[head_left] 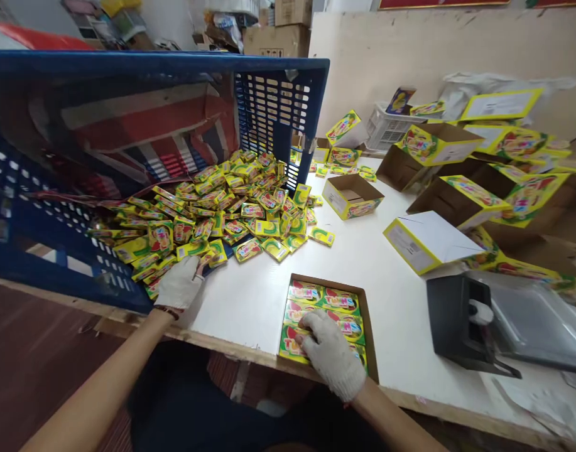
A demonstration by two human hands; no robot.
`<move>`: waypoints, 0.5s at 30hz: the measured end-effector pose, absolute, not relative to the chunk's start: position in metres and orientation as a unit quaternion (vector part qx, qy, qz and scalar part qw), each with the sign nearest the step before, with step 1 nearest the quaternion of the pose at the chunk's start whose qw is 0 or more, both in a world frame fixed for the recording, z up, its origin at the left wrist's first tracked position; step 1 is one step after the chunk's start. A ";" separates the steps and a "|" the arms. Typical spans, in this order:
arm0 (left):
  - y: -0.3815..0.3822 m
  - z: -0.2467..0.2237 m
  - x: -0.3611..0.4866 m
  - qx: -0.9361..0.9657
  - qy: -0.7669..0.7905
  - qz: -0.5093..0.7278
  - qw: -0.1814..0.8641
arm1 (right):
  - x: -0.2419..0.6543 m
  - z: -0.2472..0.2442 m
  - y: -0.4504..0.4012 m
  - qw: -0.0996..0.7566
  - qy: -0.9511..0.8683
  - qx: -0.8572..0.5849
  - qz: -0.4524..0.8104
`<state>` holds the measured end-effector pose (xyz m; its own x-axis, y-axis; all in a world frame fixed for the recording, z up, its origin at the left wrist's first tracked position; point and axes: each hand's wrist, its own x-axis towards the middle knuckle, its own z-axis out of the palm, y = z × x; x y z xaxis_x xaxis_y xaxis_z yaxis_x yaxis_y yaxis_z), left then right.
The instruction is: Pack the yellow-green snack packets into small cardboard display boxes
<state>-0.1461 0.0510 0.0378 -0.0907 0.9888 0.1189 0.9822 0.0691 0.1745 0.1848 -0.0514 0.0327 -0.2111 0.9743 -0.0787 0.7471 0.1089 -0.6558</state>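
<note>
My left hand (180, 282), in a white knit glove, is at the near edge of a heap of small yellow-green cartons (250, 210). Its fingers are curled around a small carton (192, 250), partly hidden by the glove. The heap spills from a tipped blue plastic crate (311, 107) onto the white table. My gloved right hand (332, 351) lies over an open display box (369, 333) at the table's front edge. Cartons printed "TWINS" (342, 300) fill this box in rows. The right fingers are slightly bent and apart, touching the tops of the cartons; some are hidden beneath the hand.
An open display box (352, 196) stands behind the packed one. More printed boxes (518, 194) pile up at the right, near a black tape dispenser (457, 323) and a clear plastic-covered item (542, 320). A white basket (389, 125) sits against the wall.
</note>
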 end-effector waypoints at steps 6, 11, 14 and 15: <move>0.026 0.041 -0.069 0.546 0.633 0.418 0.356 | 0.193 0.031 -0.043 0.138 -0.800 -0.534 0.237; -0.002 0.050 0.002 0.406 0.467 0.441 0.650 | 0.203 0.046 -0.023 0.276 -0.693 -0.548 0.378; -0.009 0.058 0.022 0.504 0.427 0.405 0.632 | 0.203 0.062 -0.010 0.359 -0.637 -0.532 0.427; -0.009 0.059 0.024 0.559 0.433 0.395 0.586 | 0.204 0.068 -0.005 0.381 -0.627 -0.534 0.420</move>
